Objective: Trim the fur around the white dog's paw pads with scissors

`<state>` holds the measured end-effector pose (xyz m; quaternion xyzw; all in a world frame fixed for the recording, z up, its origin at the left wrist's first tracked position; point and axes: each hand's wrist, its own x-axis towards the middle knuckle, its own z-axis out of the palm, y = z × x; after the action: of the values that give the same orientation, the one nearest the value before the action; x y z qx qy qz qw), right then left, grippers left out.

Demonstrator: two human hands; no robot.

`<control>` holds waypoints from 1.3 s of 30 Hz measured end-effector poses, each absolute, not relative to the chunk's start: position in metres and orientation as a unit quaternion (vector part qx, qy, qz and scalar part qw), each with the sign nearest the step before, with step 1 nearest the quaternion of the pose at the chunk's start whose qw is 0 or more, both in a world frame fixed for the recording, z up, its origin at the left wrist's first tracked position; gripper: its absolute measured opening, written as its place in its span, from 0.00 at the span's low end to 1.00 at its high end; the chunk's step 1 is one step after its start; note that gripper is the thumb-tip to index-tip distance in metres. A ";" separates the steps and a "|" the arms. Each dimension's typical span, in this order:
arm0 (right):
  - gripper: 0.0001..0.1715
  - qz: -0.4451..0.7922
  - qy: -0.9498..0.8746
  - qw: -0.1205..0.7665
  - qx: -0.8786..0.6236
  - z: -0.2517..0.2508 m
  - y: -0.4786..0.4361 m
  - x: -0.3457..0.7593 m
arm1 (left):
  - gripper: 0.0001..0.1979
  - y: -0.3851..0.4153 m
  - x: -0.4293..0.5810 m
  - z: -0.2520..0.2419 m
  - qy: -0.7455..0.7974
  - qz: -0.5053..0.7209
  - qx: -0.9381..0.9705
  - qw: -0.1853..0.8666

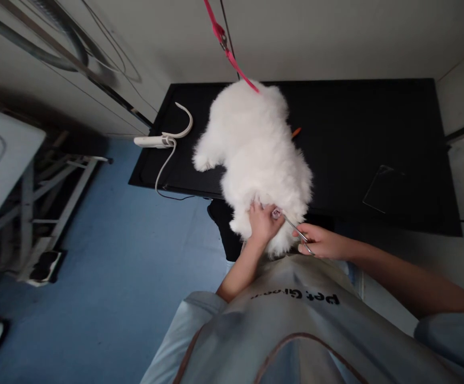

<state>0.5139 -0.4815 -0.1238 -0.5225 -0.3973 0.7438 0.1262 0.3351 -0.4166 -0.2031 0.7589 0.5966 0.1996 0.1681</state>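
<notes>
A fluffy white dog (262,146) is on the black grooming table, its head end toward me at the near edge. My left hand (264,221) is closed on the dog's ear (277,213), folding it so that a pink inner patch shows. In my right hand (322,241) is a slim silver hemostat (296,229), my fingers at its ring handles. Its thin tip reaches the pink patch beside my left thumb. Whether the tip grips anything is too small to tell. A pink leash (236,64) comes down from above to the dog's back.
On the black table (360,133), a white curved device (156,141) with a cord lies at left. An orange object (296,132) shows beside the dog. A thin transparent sheet (382,186) lies at right. A metal-legged frame (56,213) stands on the blue floor (116,277).
</notes>
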 end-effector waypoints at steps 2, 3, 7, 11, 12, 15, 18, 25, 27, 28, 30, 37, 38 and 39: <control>0.24 0.723 -0.412 0.193 -0.520 -0.133 -0.484 0.517 | 0.14 -0.414 0.333 -0.199 0.596 0.190 0.761 0.174; 0.25 0.712 -0.416 0.228 -0.518 -0.138 -0.483 0.517 | 0.14 -0.413 0.333 -0.197 0.594 0.183 0.763 0.177; 0.25 0.688 -0.420 0.318 -0.499 -0.155 -0.471 0.507 | 0.16 -0.410 0.329 -0.193 0.588 0.161 0.772 0.179; 0.18 0.620 -0.424 0.361 -0.552 -0.166 -0.454 0.488 | 0.17 -0.410 0.323 -0.195 0.572 0.161 0.786 0.174; 0.16 0.602 -0.436 0.370 -0.558 -0.168 -0.451 0.484 | 0.17 -0.410 0.321 -0.196 0.565 0.164 0.789 0.173; 0.08 0.536 -0.493 0.364 -0.581 -0.174 -0.446 0.478 | 0.19 -0.411 0.316 -0.200 0.555 0.176 0.796 0.167; 0.11 0.442 -0.544 0.317 -0.638 -0.182 -0.442 0.474 | 0.19 -0.411 0.315 -0.202 0.539 0.180 0.807 0.161; 0.08 0.383 -0.597 0.209 -0.674 -0.199 -0.425 0.473 | 0.17 -0.408 0.319 -0.204 0.522 0.175 0.820 0.154; 0.07 0.380 -0.613 0.190 -0.666 -0.201 -0.422 0.476 | 0.18 -0.407 0.318 -0.206 0.530 0.171 0.816 0.156; 0.06 0.382 -0.618 0.188 -0.661 -0.202 -0.421 0.477 | 0.18 -0.406 0.317 -0.207 0.534 0.173 0.812 0.159; 0.05 0.389 -0.622 0.192 -0.652 -0.204 -0.421 0.480 | 0.20 -0.405 0.314 -0.210 0.541 0.179 0.804 0.173; 0.10 0.402 -0.624 0.204 -0.638 -0.206 -0.423 0.480 | 0.19 -0.406 0.308 -0.213 0.536 0.184 0.800 0.199; 0.09 0.402 -0.627 0.200 -0.637 -0.206 -0.422 0.479 | 0.19 -0.406 0.307 -0.213 0.534 0.184 0.801 0.200; 0.09 0.402 -0.630 0.196 -0.634 -0.205 -0.422 0.479 | 0.19 -0.407 0.307 -0.213 0.533 0.183 0.801 0.202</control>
<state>0.4788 -0.4220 -0.2053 -0.6342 -0.6304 0.4025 0.1961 0.3068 -0.4069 -0.2126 0.8011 0.5329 0.1833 0.2017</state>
